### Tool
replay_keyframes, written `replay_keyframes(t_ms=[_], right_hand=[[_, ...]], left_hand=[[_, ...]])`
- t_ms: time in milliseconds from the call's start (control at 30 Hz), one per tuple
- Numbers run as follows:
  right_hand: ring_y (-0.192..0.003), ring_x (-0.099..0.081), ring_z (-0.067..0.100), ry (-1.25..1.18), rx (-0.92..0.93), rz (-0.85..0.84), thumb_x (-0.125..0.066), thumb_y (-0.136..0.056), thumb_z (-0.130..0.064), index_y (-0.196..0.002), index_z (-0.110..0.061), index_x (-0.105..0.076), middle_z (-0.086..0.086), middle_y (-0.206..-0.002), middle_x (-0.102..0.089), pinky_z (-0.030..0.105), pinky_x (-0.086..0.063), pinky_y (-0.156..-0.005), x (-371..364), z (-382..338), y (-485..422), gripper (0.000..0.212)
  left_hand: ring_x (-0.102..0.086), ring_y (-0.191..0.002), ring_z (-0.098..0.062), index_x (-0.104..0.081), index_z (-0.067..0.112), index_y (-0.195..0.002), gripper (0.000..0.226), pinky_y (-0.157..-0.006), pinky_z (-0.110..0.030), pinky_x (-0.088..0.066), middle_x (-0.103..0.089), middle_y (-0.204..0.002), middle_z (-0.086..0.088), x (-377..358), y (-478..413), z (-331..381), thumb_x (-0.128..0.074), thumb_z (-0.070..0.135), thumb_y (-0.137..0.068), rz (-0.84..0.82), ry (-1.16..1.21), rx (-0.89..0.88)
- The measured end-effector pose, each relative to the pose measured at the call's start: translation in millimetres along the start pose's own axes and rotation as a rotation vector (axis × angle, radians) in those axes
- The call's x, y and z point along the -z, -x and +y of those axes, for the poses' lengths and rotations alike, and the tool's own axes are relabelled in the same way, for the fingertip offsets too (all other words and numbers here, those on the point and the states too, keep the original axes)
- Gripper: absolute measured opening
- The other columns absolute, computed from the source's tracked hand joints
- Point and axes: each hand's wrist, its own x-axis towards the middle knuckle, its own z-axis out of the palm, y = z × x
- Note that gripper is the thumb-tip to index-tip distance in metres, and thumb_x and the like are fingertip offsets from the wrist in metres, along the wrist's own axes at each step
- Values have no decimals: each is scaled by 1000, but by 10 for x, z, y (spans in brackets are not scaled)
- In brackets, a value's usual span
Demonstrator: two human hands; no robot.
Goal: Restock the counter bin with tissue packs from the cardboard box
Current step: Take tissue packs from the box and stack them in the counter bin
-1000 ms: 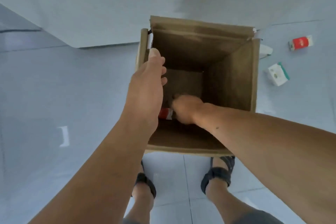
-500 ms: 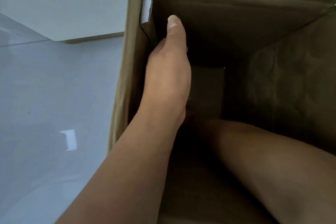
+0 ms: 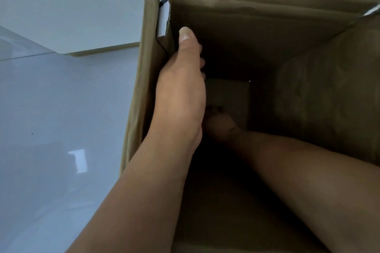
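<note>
The brown cardboard box [image 3: 320, 96] fills most of the view, and I look straight down into its dark inside. My left hand [image 3: 181, 92] lies against the box's left wall near the back corner, thumb up along the wall and fingers curled inside, holding it. My right hand [image 3: 221, 124] is deep in the box near the bottom, in shadow and partly hidden behind my left hand. What it holds, if anything, is too dark to see. A paler rectangle [image 3: 228, 94] shows at the bottom just beyond it. No tissue pack and no counter bin can be made out.
Glossy pale floor tiles [image 3: 51, 109] spread to the left of the box, with a bright reflection [image 3: 78, 160]. A white wall with a low skirting strip [image 3: 102, 49] runs behind, close to the box's back left corner.
The view has dropped much closer to the box, so the loose packs on the floor and my feet are out of sight. My right hand has gone deeper; my left hand stays on the wall.
</note>
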Motion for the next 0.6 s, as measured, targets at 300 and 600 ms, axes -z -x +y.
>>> replay_keyframes(t_ms=[300,600], right_hand=[[-127,-45,34,39,-49,171,-64,-86,-20,-148,-16,-31,13,-135,-50,51,-34,-109,1412,-152,1060,70],[-117,-52,31,94,-45,475,-84,-72,-31,-148,-23,-31,7,-128,-53,45,-42,-102,3283,-490,2575,94]], left_hand=[[-63,-109,-4,-66,32,-128,49,-88,-30,-39,-67,-118,15,-91,878,678,-37,60,-101,81,-46,-26],[-62,-114,-8,-65,31,-125,49,-98,-35,-39,-65,-124,12,83,2459,1976,-32,60,-102,46,-8,-172]])
